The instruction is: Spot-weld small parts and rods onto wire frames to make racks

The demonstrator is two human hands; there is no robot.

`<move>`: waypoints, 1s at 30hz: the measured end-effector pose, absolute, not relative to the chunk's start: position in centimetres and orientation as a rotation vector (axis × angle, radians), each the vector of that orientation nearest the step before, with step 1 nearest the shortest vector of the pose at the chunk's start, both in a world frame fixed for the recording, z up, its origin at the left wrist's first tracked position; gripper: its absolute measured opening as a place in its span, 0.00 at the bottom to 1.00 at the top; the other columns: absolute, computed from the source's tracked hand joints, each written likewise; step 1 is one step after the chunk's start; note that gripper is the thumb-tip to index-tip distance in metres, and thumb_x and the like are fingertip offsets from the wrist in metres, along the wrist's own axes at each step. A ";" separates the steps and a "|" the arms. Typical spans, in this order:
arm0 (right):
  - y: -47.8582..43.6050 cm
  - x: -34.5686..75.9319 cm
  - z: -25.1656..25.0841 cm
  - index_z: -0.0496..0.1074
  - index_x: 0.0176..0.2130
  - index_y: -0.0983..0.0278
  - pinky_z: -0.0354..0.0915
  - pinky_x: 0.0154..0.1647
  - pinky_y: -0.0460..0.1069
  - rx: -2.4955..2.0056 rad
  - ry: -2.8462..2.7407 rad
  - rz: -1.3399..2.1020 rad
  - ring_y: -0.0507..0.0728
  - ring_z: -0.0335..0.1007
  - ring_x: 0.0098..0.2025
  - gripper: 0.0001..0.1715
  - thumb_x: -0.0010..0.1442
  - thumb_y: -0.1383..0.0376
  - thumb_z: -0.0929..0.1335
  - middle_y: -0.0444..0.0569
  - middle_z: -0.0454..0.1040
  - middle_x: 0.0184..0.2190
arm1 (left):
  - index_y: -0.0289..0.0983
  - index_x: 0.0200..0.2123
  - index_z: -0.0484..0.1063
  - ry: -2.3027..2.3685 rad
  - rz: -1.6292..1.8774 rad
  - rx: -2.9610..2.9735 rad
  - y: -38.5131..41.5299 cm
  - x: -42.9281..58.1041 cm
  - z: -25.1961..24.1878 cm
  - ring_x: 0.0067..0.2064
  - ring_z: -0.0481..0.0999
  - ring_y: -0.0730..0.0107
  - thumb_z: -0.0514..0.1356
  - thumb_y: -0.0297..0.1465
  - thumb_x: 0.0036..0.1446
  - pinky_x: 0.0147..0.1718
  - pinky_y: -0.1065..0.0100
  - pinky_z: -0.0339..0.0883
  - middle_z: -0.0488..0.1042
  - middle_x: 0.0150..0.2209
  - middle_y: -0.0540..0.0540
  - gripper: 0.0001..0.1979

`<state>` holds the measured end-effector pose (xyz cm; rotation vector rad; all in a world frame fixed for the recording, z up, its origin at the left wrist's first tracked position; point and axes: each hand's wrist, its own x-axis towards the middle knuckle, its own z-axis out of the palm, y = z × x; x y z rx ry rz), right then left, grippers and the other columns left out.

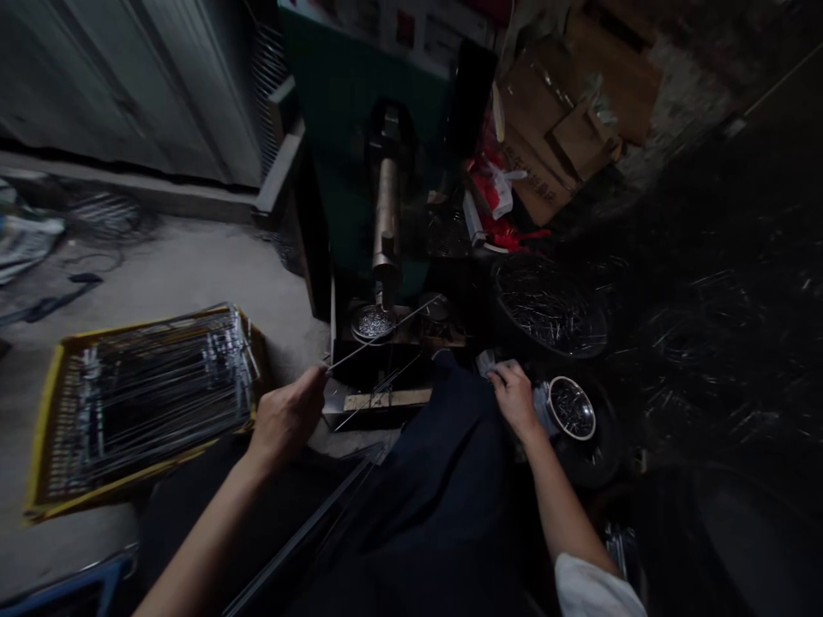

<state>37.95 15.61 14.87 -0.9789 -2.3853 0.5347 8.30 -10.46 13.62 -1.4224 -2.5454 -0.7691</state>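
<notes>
My left hand (pixel 291 416) is closed on one end of a thin metal rod (pixel 366 345). The rod slants up to the right, across the front of a green machine (pixel 347 171) and past a round dish of small metal bits (pixel 374 322) beneath its metal column (pixel 387 206). Beside my right knee, my right hand (pixel 513 396) has its fingers drawn together near a small pale piece (pixel 487 363); what it grips is not clear in the dim light. Long thin metal rods (pixel 309 527) lie across my dark-clothed lap.
On the floor at left sits a yellow crate (pixel 48 411) holding many metal rods. To the right stand a dark basin of metal pieces (pixel 546 304) and a white-rimmed bowl of small metal parts (pixel 572 408). Cardboard boxes (pixel 546 128) lean behind the machine.
</notes>
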 end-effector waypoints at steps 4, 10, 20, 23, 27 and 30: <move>14.3 34.4 15.2 0.78 0.35 0.57 0.67 0.45 0.52 -0.931 -2.374 0.504 0.58 0.69 0.42 0.13 0.64 0.58 0.65 0.51 0.68 0.40 | 0.36 0.35 0.70 -2.531 -0.749 -1.437 -9.4 8.4 13.5 0.19 0.69 0.66 0.46 0.33 0.64 0.21 0.68 0.49 0.71 0.20 0.46 0.14; 10.7 27.8 13.5 0.79 0.39 0.56 0.69 0.42 0.52 -0.749 -2.321 1.017 0.58 0.74 0.38 0.12 0.62 0.61 0.65 0.49 0.75 0.36 | 0.37 0.37 0.70 -2.666 -0.597 -1.399 -8.4 9.3 14.2 0.24 0.75 0.63 0.46 0.30 0.65 0.23 0.67 0.51 0.77 0.25 0.43 0.13; 7.9 20.1 11.0 0.71 0.31 0.62 0.67 0.18 0.44 -0.925 -1.951 1.585 0.55 0.77 0.23 0.15 0.58 0.52 0.69 0.43 0.74 0.22 | 0.36 0.38 0.71 -2.676 -0.538 -1.374 -7.2 10.1 14.4 0.28 0.78 0.61 0.48 0.30 0.67 0.23 0.66 0.51 0.78 0.26 0.43 0.12; 7.9 18.6 11.5 0.70 0.30 0.63 0.64 0.14 0.42 -0.954 -1.780 1.701 0.54 0.74 0.18 0.20 0.54 0.50 0.71 0.42 0.73 0.20 | 0.36 0.38 0.71 -2.670 -0.541 -1.364 -6.6 10.0 14.2 0.28 0.78 0.61 0.46 0.31 0.68 0.23 0.66 0.51 0.78 0.25 0.43 0.14; 7.7 17.2 12.4 0.72 0.31 0.65 0.66 0.15 0.42 -0.919 -1.575 1.834 0.52 0.73 0.18 0.20 0.51 0.50 0.72 0.43 0.75 0.22 | 0.36 0.36 0.70 -2.655 -0.557 -1.358 -5.8 9.9 13.6 0.27 0.78 0.61 0.45 0.31 0.69 0.23 0.66 0.52 0.77 0.24 0.44 0.16; 7.3 16.7 13.3 0.72 0.33 0.65 0.68 0.18 0.42 -0.885 -1.402 1.969 0.53 0.76 0.21 0.20 0.49 0.52 0.74 0.44 0.76 0.23 | 0.36 0.36 0.70 -2.637 -0.579 -1.358 -5.4 9.9 13.2 0.28 0.78 0.61 0.45 0.30 0.68 0.23 0.66 0.53 0.77 0.24 0.45 0.15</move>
